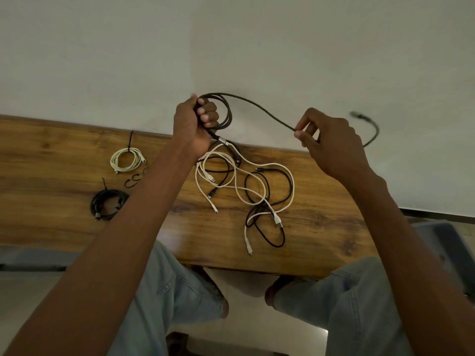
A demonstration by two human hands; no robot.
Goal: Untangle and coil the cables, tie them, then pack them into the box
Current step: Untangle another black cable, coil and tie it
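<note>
My left hand (192,124) grips a partly wound coil of black cable (226,109) above the far edge of the wooden table (64,155). The same cable runs right to my right hand (331,142), which pinches it between thumb and fingers; its free end (372,134) swings blurred past that hand. Below the hands a tangle of white and black cables (246,194) lies on the table. At the left lie a tied white coil (126,159) and a tied black coil (108,204). No box is recognisable.
A few small black ties (136,178) lie between the two finished coils. A pale wall stands directly behind the table. My knees in light jeans show under the table's near edge. A dark bluish object (442,242) sits on the floor at the right.
</note>
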